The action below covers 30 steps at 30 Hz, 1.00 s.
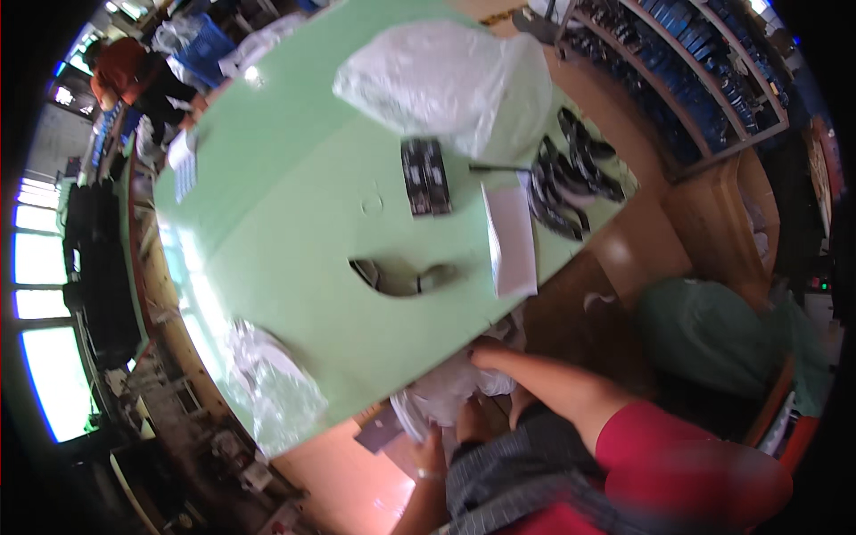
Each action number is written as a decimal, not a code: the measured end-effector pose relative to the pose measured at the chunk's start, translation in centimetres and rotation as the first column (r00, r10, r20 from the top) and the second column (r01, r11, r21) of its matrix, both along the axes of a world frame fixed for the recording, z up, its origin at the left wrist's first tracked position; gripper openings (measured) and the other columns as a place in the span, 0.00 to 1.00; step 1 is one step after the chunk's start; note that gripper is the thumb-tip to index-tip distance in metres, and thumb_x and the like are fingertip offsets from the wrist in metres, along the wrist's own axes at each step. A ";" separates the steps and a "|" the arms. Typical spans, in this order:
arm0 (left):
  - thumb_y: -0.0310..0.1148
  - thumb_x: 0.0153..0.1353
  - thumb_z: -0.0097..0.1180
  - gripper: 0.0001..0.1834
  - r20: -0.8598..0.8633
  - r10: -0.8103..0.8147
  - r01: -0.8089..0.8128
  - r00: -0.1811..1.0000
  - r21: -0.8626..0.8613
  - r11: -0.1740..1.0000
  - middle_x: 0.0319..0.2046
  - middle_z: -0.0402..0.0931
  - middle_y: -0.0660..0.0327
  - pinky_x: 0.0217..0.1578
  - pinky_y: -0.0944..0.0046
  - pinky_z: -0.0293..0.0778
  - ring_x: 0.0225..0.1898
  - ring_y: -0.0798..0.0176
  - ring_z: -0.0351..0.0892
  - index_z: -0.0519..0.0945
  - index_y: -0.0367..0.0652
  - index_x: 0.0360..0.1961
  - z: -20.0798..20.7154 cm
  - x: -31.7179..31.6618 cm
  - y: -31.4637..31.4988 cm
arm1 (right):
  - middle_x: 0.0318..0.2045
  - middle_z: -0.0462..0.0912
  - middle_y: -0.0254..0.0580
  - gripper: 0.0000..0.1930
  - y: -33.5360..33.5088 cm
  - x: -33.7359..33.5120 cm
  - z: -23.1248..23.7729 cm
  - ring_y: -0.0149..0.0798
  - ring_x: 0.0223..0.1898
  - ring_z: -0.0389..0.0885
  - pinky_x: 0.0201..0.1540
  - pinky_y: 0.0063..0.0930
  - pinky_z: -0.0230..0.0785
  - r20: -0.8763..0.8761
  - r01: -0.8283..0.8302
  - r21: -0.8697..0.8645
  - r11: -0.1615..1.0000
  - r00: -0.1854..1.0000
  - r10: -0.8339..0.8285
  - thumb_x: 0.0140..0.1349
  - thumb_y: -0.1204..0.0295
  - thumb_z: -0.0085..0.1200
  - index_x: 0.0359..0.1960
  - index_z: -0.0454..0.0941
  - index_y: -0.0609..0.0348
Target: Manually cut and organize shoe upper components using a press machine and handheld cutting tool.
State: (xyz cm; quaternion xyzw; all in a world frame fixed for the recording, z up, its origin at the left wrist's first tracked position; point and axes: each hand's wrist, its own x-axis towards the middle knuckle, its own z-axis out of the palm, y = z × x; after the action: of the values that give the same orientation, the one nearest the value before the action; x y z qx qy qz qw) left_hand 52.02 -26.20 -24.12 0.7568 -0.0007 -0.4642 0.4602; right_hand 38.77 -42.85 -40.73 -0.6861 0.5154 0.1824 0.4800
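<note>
Just below the near edge of the green table, my left hand (430,452) and my right hand (487,351) both grip a whitish plastic bag (453,382). The left is at its lower left side, the right at its upper right. Some of the fingers are hidden in the folds, and what the bag contains cannot be made out. On the green table (330,214), past my hands, a dark curved band (392,287) lies by itself. Two small dark printed boxes (424,176) stand side by side further back, with a white tray-like piece (511,242) to their right.
Several black curved pieces (560,192) lie at the table's right corner. A large white plastic bag (437,80) covers the far side; a clear bag (272,388) lies near left. Rack with blue items (687,62) and cardboard box (727,214) stand right. Another person (134,76) is far left.
</note>
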 end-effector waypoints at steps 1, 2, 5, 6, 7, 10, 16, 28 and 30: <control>0.25 0.50 0.60 0.17 0.072 -0.078 0.080 0.994 -0.021 0.997 0.35 0.75 0.63 0.35 0.69 0.69 0.34 0.71 0.72 0.74 0.34 0.42 -0.9 1.0 2.1 | 0.50 0.74 0.54 0.25 -1.2 0.2 -2.3 0.49 0.49 0.75 0.50 0.38 0.68 0.204 0.136 -0.139 0.981 0.973 -0.106 0.52 0.64 0.48 0.53 0.69 0.61; 0.24 0.50 0.60 0.16 0.052 -0.025 0.024 0.998 0.010 1.000 0.35 0.75 0.62 0.34 0.69 0.70 0.34 0.70 0.73 0.75 0.35 0.42 -0.8 1.6 3.2 | 0.50 0.74 0.54 0.25 -1.1 0.7 -2.8 0.49 0.49 0.75 0.50 0.38 0.68 0.233 0.140 -0.166 0.976 0.968 -0.099 0.52 0.64 0.48 0.53 0.69 0.61; 0.27 0.52 0.61 0.17 0.019 -0.064 0.066 0.998 -0.135 0.989 0.35 0.75 0.62 0.36 0.66 0.73 0.35 0.67 0.75 0.74 0.37 0.43 -3.4 4.1 7.9 | 0.50 0.75 0.54 0.26 -1.5 1.0 -3.2 0.49 0.49 0.75 0.50 0.38 0.68 0.224 0.091 -0.178 0.980 0.973 -0.049 0.52 0.64 0.49 0.53 0.69 0.62; 0.30 0.52 0.61 0.18 0.005 -0.133 0.133 0.991 -0.055 0.990 0.35 0.75 0.61 0.37 0.66 0.73 0.35 0.66 0.75 0.75 0.38 0.43 -3.4 4.1 8.5 | 0.50 0.75 0.53 0.26 -1.8 0.4 -3.2 0.49 0.49 0.75 0.50 0.38 0.68 0.211 0.082 -0.180 0.980 0.977 -0.043 0.51 0.63 0.49 0.53 0.70 0.62; 0.33 0.52 0.61 0.19 -0.005 -0.186 0.186 0.983 0.034 0.982 0.35 0.76 0.60 0.37 0.65 0.73 0.35 0.65 0.76 0.75 0.38 0.44 -2.9 3.7 9.4 | 0.49 0.75 0.53 0.26 -2.0 0.2 -3.2 0.49 0.49 0.76 0.50 0.38 0.68 0.206 0.063 -0.175 0.983 0.978 -0.026 0.51 0.63 0.49 0.52 0.70 0.62; 0.41 0.52 0.61 0.23 -0.067 -0.323 0.327 0.944 0.317 0.890 0.36 0.78 0.58 0.37 0.64 0.72 0.35 0.61 0.77 0.76 0.40 0.47 -1.2 2.1 11.0 | 0.49 0.75 0.53 0.26 -2.5 0.1 -3.2 0.49 0.49 0.76 0.50 0.38 0.68 0.183 0.009 -0.147 0.989 0.983 0.018 0.51 0.63 0.50 0.52 0.70 0.62; 0.52 0.52 0.59 0.26 -0.200 -0.441 0.482 0.875 0.440 0.757 0.35 0.79 0.56 0.27 0.64 0.74 0.31 0.61 0.78 0.81 0.39 0.41 -4.1 -0.1 13.2 | 0.49 0.75 0.53 0.27 -3.5 -0.4 -2.5 0.48 0.48 0.76 0.49 0.38 0.69 0.036 -0.122 -0.021 0.992 0.992 0.123 0.50 0.62 0.50 0.52 0.70 0.63; 0.37 0.53 0.57 0.16 -0.011 -0.401 0.396 0.916 -0.139 0.908 0.28 0.79 0.60 0.23 0.66 0.72 0.25 0.67 0.76 0.80 0.40 0.41 1.2 2.6 4.9 | 0.38 0.81 0.49 0.26 0.3 -4.0 3.3 0.44 0.33 0.81 0.36 0.39 0.73 0.015 -0.261 0.065 0.963 0.965 0.260 0.51 0.58 0.56 0.49 0.74 0.61; 0.30 0.50 0.58 0.17 -0.096 -0.372 0.358 0.923 -0.134 0.924 0.27 0.78 0.59 0.25 0.65 0.72 0.25 0.66 0.75 0.78 0.43 0.44 5.0 3.7 4.4 | 0.36 0.82 0.41 0.23 0.4 -2.9 12.2 0.33 0.28 0.80 0.30 0.30 0.72 0.149 0.256 0.589 0.766 0.898 -0.414 0.57 0.57 0.53 0.50 0.73 0.59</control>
State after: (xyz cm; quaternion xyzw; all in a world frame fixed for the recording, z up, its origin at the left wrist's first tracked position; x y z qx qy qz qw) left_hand 55.72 -21.83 -19.08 0.6867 -0.1409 -0.5854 0.4073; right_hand 35.88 -42.48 -28.55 -0.4305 0.4843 0.1391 0.7488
